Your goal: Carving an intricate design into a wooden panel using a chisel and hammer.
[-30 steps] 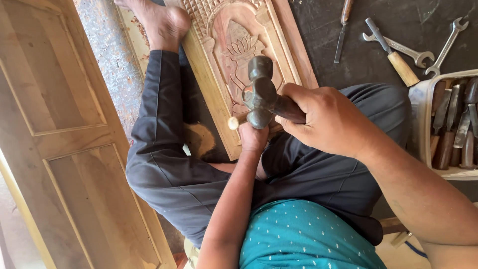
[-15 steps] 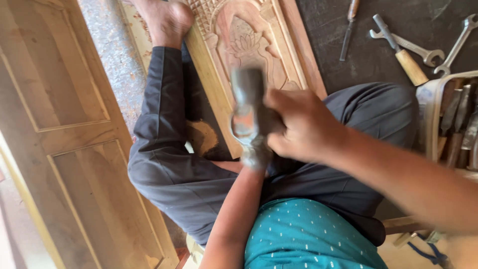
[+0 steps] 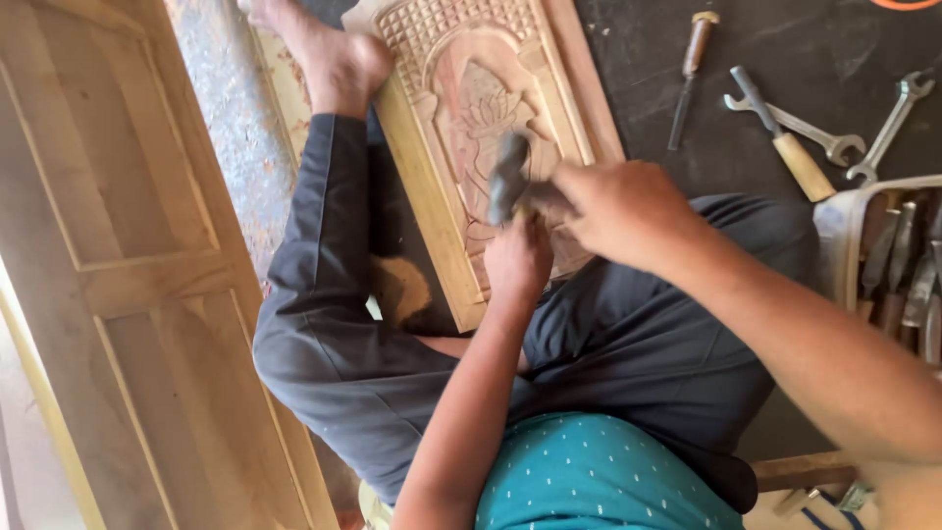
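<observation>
A carved wooden panel (image 3: 461,88) with a floral relief lies on the floor between my legs. My right hand (image 3: 618,211) is closed on the handle of a metal hammer (image 3: 508,177), whose blurred head hangs over the carving. Just below the hammer head, my left hand (image 3: 518,260) rests on the panel, fingers curled; what it grips is hidden under the hammer and the hand itself. My bare foot (image 3: 339,64) presses on the panel's upper left corner.
A plain wooden door panel (image 3: 128,275) lies along the left. Loose tools lie on the dark floor at upper right: a wood-handled chisel (image 3: 692,74), another handled tool (image 3: 785,142), and spanners (image 3: 888,123). A pale tray (image 3: 834,240) of tools stands at the right edge.
The hammer rose a little, then came back down over the carving. The view shifted, so the panel and tools now sit lower in the frame. My left hand stayed on the panel.
</observation>
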